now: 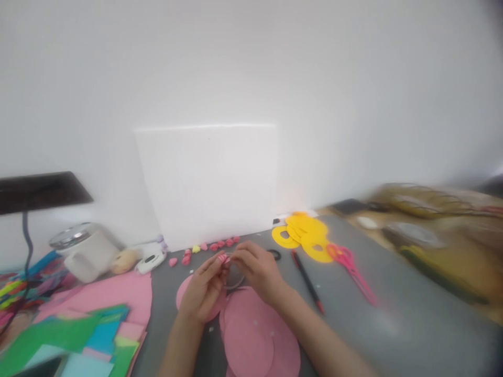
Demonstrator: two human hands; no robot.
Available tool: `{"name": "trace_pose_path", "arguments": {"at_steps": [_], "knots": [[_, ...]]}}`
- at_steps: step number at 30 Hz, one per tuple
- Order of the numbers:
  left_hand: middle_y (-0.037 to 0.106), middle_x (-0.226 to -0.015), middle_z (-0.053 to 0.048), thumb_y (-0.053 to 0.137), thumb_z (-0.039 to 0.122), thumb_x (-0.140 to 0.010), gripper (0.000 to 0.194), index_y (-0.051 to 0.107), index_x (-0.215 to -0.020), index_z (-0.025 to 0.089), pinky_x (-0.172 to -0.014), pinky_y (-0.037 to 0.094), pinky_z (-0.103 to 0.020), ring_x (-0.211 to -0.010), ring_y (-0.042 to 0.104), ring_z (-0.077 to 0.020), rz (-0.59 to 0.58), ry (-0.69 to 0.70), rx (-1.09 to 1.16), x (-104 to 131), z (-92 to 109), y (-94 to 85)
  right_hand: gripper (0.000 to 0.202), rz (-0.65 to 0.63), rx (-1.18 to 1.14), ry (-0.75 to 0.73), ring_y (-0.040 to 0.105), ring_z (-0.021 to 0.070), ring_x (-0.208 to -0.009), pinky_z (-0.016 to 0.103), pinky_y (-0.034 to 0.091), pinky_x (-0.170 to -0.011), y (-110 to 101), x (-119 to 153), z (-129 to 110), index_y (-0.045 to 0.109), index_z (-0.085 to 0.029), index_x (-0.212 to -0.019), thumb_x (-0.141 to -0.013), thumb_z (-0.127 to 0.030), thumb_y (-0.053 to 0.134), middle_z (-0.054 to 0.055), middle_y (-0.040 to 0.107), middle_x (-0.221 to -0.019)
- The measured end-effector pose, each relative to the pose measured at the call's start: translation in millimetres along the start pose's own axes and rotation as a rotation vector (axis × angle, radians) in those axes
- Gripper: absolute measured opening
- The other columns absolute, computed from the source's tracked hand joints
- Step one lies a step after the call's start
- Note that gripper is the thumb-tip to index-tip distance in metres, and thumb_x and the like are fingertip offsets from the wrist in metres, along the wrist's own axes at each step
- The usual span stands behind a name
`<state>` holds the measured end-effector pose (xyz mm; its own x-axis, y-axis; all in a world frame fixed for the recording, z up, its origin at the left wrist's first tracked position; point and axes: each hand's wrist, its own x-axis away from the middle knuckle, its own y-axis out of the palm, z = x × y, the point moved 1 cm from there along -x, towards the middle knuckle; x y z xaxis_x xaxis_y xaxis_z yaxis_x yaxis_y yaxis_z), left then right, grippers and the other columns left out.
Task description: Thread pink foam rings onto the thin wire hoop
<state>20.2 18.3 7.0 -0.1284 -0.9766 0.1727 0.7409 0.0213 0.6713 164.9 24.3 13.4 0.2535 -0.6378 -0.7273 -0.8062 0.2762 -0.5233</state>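
Note:
My left hand (206, 285) pinches a small pink-and-white striped piece (222, 258) between thumb and fingers. Close against it on the right, my right hand (257, 269) has its fingertips pressed together; what they grip is too small to make out. A thin pale loop (236, 287) shows below and between both hands, and I cannot tell whether it is held. Under the hands lie pink paper discs (249, 335), overlapping on the grey table. Behind them runs a row of small red and pink heart-like pieces (222, 244), with a yellow one (196, 249) among them.
Yellow paper rings (308, 233), a black-and-red pen (307, 281) and pink scissors (353, 272) lie to the right. A white board (212, 183) leans on the wall. Left are a white mug (86, 256), a white device (151, 261) and coloured paper sheets (74, 335).

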Motion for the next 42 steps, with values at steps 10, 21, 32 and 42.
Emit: {"name": "trace_pose_path", "arguments": {"at_steps": [10,21,32,42], "knots": [[0.069,-0.075,-0.005,0.073,0.009,-0.064,0.011,0.071,-0.075,0.011,-0.065,0.05,-0.019,-0.067,0.062,-0.0115,0.05,-0.013,0.016,1.1,-0.8,2.5,0.015,-0.074,0.032,-0.042,0.055,0.0157,-0.079,0.025,0.044,-0.068,1.8,-0.5,-1.3,0.057,-0.019,-0.084,-0.088,-0.013,0.043,0.005,0.062,-0.083],[0.069,-0.075,-0.005,0.073,0.011,-0.064,0.011,0.071,-0.075,0.012,-0.067,0.049,-0.02,-0.068,0.063,-0.0118,0.045,0.004,-0.011,1.6,-0.8,3.3,0.016,-0.08,0.023,-0.022,0.054,0.0157,-0.076,0.026,0.044,-0.066,1.9,0.5,-0.2,0.056,-0.019,-0.083,-0.087,-0.013,0.041,0.005,0.061,-0.079],[0.071,-0.076,-0.008,0.076,0.013,-0.061,0.017,0.073,-0.077,0.01,-0.065,0.048,-0.022,-0.068,0.063,-0.0135,0.018,0.004,-0.094,3.7,0.7,4.3,0.009,0.002,-0.161,0.08,0.057,0.0145,-0.072,0.026,0.047,-0.065,0.4,-1.6,2.2,0.058,-0.02,-0.086,-0.084,-0.018,0.049,0.004,0.062,-0.079],[0.07,-0.07,-0.006,0.079,0.016,-0.056,0.018,0.073,-0.073,0.012,-0.06,0.047,-0.021,-0.063,0.06,-0.012,0.032,0.075,-0.105,5.3,1.6,8.2,0.015,0.053,-0.321,0.095,0.061,0.0155,-0.076,0.027,0.051,-0.067,1.2,-5.4,-3.5,0.066,-0.021,-0.08,-0.082,-0.017,0.051,0.005,0.064,-0.082]]}}
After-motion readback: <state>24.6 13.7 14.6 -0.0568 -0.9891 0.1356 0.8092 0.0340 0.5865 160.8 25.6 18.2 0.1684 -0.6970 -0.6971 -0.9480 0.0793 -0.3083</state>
